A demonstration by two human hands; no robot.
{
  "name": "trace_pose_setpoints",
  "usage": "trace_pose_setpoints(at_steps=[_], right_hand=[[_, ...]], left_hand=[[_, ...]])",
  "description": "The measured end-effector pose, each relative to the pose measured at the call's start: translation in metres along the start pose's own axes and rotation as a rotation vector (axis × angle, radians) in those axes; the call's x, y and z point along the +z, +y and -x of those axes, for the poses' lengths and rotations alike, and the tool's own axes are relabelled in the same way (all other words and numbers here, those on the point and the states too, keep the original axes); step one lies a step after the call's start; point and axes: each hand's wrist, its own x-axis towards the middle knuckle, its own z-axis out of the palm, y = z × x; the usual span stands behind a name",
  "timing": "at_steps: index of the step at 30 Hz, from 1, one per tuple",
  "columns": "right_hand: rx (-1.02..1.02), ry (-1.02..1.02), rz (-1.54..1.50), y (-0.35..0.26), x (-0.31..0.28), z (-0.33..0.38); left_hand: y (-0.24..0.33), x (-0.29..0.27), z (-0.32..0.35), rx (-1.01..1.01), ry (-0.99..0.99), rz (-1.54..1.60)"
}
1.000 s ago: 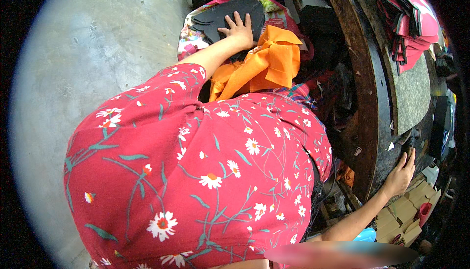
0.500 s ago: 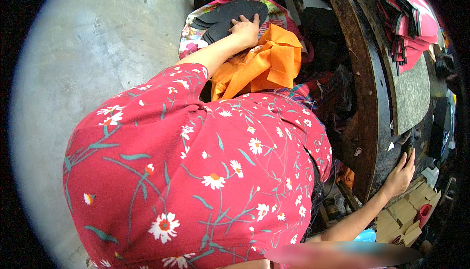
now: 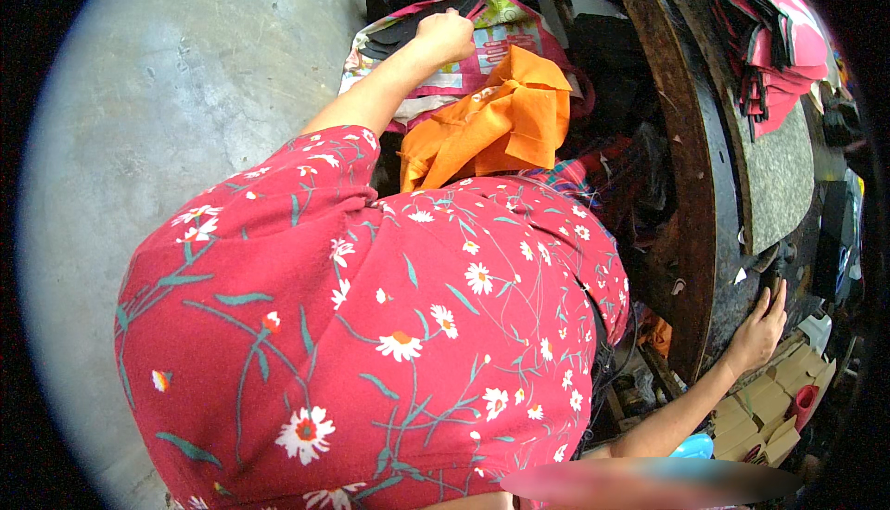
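Note:
My left hand (image 3: 447,35) is closed over black flat sole-shaped pieces (image 3: 394,35), which lie on a colourful printed bag (image 3: 505,32) at the far side. Its fingertips are mostly hidden from view. Orange cloth (image 3: 519,121) lies bunched just nearer than the bag. To the right, my right hand (image 3: 758,334) rests on the dark worktable (image 3: 718,301), fingers stretched out and lying along its surface. The fingertips reach close to a small dark object (image 3: 777,274) whose kind I cannot make out.
A stack of pink and black cut pieces (image 3: 783,65) lies at the far right, on the table beside a grey-green board (image 3: 781,181). Cardboard (image 3: 756,403) and a red cup-like item (image 3: 805,403) are near my right forearm. Bare concrete floor (image 3: 185,93) spreads along the left.
My left hand has gone from lying spread on the black pieces to closing over them, shifting slightly left and away. More of the printed bag now shows. The right hand stays put.

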Motion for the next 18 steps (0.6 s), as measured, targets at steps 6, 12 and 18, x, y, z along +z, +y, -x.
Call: trace_pose_setpoints(at_steps=[6, 12, 18], right_hand=[[-0.008, 0.012, 0.020, 0.001, 0.002, 0.001], [-0.023, 0.015, -0.003, 0.003, 0.002, 0.000], [-0.043, 0.060, 0.005, -0.004, -0.002, 0.000]], left_hand=[[-0.015, -0.025, -0.003, -0.005, 0.064, 0.015], [-0.025, -0.175, 0.038, 0.014, 0.394, 0.075], [0.024, -0.277, 0.118, 0.409, 0.363, 0.790]])
